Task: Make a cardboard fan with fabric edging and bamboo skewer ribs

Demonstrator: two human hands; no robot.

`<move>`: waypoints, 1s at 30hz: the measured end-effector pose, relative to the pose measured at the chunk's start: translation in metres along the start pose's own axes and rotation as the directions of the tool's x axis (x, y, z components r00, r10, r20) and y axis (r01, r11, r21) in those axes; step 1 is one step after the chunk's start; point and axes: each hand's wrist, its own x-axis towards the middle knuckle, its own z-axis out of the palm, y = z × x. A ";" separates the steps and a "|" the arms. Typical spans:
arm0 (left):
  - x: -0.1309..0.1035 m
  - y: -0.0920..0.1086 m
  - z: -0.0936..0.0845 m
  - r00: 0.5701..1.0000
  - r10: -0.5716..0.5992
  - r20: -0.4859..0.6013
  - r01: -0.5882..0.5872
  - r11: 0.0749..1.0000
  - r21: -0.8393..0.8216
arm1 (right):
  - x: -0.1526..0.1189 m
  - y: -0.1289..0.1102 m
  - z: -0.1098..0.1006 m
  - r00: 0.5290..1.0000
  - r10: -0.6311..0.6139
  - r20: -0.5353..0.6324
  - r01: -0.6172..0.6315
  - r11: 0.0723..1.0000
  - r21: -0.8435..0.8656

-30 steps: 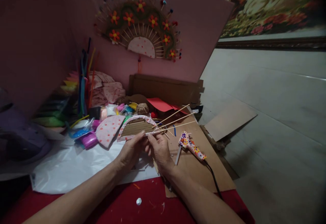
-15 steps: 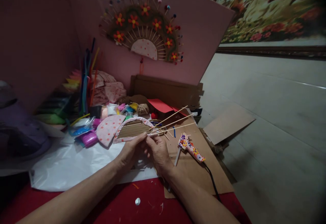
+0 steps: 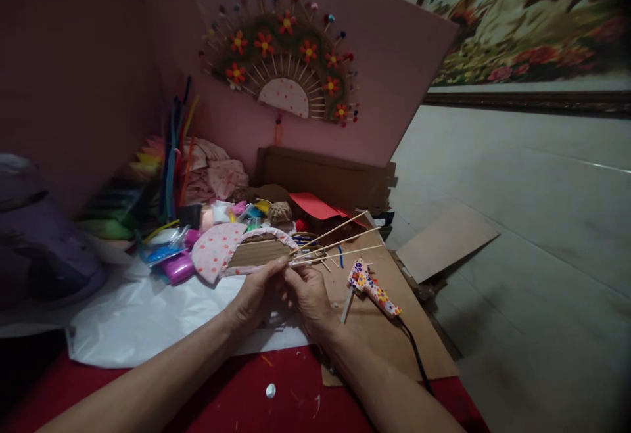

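Note:
My left hand (image 3: 259, 288) grips the lower edge of a half-round cardboard piece (image 3: 259, 253) rimmed with pink dotted cloth. Three thin wooden sticks (image 3: 340, 230) fan out to the right from its right end. At that end, my right hand (image 3: 310, 292) has its fingers pinched together by the base of the lowest stick, touching my left hand. Another half-round piece covered in dotted cloth (image 3: 213, 249) shows just left of the cardboard one. A flower-patterned glue gun (image 3: 377, 292) lies on brown cardboard to the right of my right hand.
White plastic sheet (image 3: 148, 318) covers the red table (image 3: 221, 393) at left. Behind are coloured clay packets (image 3: 177, 265), a twine ball (image 3: 279, 212) and red paper (image 3: 315, 205). A decorated fan (image 3: 283, 58) hangs on the pink board. The glue gun's cord trails toward the front edge.
The whole view has shifted slightly, with things appearing a little further right. Both hands keep nearly the same hold on the cardboard piece and sticks.

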 end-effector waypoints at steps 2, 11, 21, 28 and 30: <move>0.000 0.001 0.000 1.000 0.010 0.011 -0.011 1.000 0.005 | -0.001 -0.002 0.001 1.000 -0.003 -0.005 0.003 1.000 -0.012; 0.000 0.001 -0.002 0.999 0.023 0.046 -0.023 1.000 0.003 | -0.001 -0.004 0.003 1.000 -0.001 -0.013 0.000 0.999 -0.036; 0.000 0.005 0.001 1.000 -0.021 0.011 0.021 0.999 -0.027 | -0.001 -0.003 0.004 0.999 -0.039 -0.020 0.038 0.997 -0.072; 0.001 0.004 0.001 0.999 -0.036 -0.038 0.034 0.997 -0.071 | -0.004 -0.008 0.008 0.998 -0.055 -0.044 0.051 0.995 -0.083; 0.001 0.003 0.001 0.999 -0.030 -0.043 0.026 0.996 -0.089 | -0.005 -0.008 0.009 0.997 -0.061 -0.054 0.057 0.995 -0.078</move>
